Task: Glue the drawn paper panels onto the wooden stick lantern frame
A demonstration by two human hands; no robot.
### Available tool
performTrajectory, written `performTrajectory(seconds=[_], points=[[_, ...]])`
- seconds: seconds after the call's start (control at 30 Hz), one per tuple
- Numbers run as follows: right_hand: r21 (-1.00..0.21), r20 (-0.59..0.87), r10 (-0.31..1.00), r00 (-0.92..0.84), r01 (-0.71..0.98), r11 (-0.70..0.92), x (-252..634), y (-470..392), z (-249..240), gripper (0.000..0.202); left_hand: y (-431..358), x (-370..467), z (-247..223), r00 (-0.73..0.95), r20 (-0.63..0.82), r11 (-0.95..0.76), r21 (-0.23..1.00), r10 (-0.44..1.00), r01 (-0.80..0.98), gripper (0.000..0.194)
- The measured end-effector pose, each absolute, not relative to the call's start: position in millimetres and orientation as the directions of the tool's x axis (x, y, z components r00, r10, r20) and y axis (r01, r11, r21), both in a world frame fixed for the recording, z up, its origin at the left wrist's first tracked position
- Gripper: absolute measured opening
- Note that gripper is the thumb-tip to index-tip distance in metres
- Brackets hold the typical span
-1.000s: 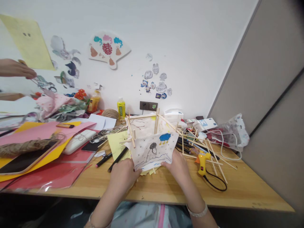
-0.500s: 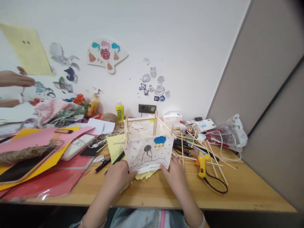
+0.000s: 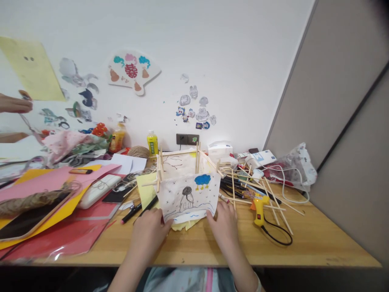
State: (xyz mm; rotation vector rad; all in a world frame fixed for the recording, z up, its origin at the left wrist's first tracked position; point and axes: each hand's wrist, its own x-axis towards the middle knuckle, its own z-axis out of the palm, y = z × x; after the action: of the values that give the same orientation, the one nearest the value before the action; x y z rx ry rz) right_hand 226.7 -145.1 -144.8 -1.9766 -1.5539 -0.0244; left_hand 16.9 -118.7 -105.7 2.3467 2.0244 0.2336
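Note:
A white paper drawing (image 3: 173, 198) with a blue cloud, a dark-topped figure and wavy lines covers the near side of a wooden stick frame (image 3: 197, 162). My left hand (image 3: 150, 228) is closed at the paper's lower left corner, thumb on the front. At the lower right corner, my right hand (image 3: 224, 222) pinches the sheet in the same way, its fingers partly hidden behind it. Other drawn-on sheets line the frame's far sides. Crumpled yellow paper (image 3: 186, 225) shows under the drawing's bottom edge.
To the right lie a yellow hot glue gun (image 3: 259, 210), loose wooden sticks (image 3: 282, 215) and black pens (image 3: 232, 188). Coloured papers (image 3: 91, 227), a phone (image 3: 33, 219) and markers (image 3: 130, 213) spread leftward. Another person's hand (image 3: 15, 104) holds a string at far left.
The drawing's lower part looks flatter, its bottom wavy lines showing more fully. My hands stay at the two lower corners. The other person's hand has shifted left, as the view moved slightly.

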Motion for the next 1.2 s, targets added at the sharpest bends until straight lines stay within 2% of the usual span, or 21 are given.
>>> performTrajectory(seconds=[0.27, 0.53, 0.67, 0.83, 1.2], points=[[-0.429, 0.392, 0.863, 0.319, 0.893, -0.135, 221.3, -144.0, -142.2, 0.021, -117.7, 15.0, -110.7, 0.135, 0.118, -0.154, 0.173, 0.984, 0.973, 0.023], [-0.436, 0.291, 0.905, 0.310, 0.885, -0.163, 227.3, -133.8, -132.0, 0.022, -116.1, 15.0, -112.5, 0.153, 0.139, -0.177, 0.181, 0.978, 0.967, 0.022], [-0.423, 0.296, 0.904, 0.309, 0.891, -0.166, 226.8, -134.0, -131.3, 0.023, -115.8, 13.8, -113.9, 0.145, 0.147, -0.170, 0.173, 0.978, 0.970, 0.023], [-0.411, 0.281, 0.909, 0.309, 0.894, -0.177, 226.8, -136.2, -133.4, 0.030, -117.0, 15.1, -111.8, 0.128, 0.116, -0.150, 0.206, 0.985, 0.967, 0.022], [-0.397, 0.278, 0.915, 0.293, 0.902, -0.168, 228.1, -135.2, -132.3, 0.030, -113.8, 13.5, -111.9, 0.122, 0.084, -0.140, 0.261, 0.989, 0.955, 0.021]])
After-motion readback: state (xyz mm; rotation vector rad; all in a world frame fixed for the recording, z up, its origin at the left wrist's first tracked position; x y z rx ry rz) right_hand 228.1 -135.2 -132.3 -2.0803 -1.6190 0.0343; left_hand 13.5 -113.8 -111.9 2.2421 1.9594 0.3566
